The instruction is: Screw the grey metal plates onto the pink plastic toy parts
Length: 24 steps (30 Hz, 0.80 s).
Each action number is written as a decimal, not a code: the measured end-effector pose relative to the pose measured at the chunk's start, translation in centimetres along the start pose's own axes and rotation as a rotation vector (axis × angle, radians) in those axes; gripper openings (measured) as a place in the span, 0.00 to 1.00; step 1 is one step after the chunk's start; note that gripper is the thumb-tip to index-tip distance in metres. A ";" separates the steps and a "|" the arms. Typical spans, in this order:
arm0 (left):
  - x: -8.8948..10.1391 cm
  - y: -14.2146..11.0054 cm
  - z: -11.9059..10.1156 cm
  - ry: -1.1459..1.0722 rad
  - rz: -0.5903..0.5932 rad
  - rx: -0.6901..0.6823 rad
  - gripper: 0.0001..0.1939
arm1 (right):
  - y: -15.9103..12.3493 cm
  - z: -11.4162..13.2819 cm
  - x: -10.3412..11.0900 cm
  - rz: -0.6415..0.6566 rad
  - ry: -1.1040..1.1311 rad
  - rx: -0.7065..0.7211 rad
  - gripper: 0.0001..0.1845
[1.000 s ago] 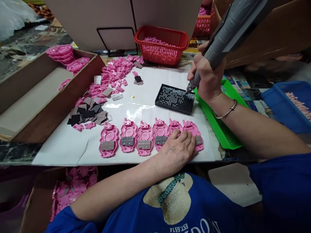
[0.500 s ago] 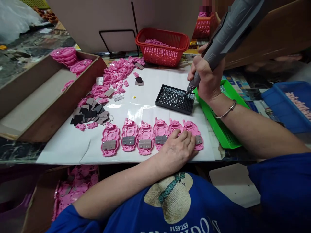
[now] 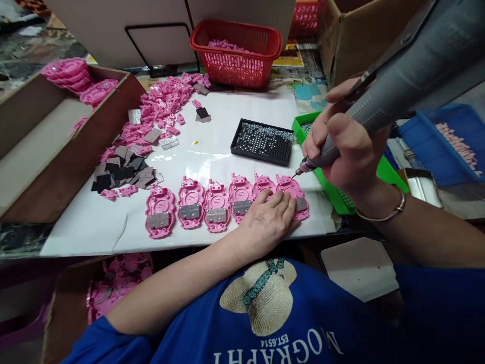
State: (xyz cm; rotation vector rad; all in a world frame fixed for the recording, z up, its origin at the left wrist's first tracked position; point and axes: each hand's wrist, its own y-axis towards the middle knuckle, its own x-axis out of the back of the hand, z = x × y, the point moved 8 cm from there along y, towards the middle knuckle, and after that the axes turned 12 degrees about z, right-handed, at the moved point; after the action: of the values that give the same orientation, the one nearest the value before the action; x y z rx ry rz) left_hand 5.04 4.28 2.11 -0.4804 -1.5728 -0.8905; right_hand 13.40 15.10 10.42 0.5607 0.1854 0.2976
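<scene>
My right hand [image 3: 346,146] is closed round a grey electric screwdriver [image 3: 397,91], its tip hovering just above the rightmost pink plastic shell [image 3: 293,191]. My left hand [image 3: 267,220] lies flat with fingers stretched over the two right-hand shells of a row of several pink shells [image 3: 204,205], each fitted with a grey metal plate. A black tray of screws [image 3: 262,141] sits behind the row on the white sheet [image 3: 94,222].
A red basket [image 3: 237,53] stands at the back. A pile of pink parts [image 3: 162,108] and dark plates [image 3: 121,174] lies to the left, beside a brown cardboard box [image 3: 41,151]. At the right stand a green tray [image 3: 341,197] and a blue bin [image 3: 447,146].
My right hand has brought the screwdriver from the black screw tray down and toward me, to the rightmost pink shell. The left hand stays on the shells.
</scene>
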 end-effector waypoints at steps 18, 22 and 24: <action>-0.1 0.1 -0.1 0.024 0.048 -0.005 0.19 | -1.3 -2.5 -0.8 0.101 -0.039 -0.102 0.18; -0.3 0.4 -0.2 0.040 0.107 -0.016 0.19 | -0.2 -2.3 -0.2 0.104 0.004 -0.093 0.19; -0.6 1.1 -0.4 0.041 0.159 -0.037 0.18 | 0.5 -0.6 0.3 0.059 0.005 -0.001 0.18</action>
State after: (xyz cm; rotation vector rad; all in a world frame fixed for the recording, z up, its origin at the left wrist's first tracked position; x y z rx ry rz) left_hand 6.25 4.77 1.85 -0.6015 -1.4608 -0.8044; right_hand 13.40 15.91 10.17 0.5655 0.1743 0.3563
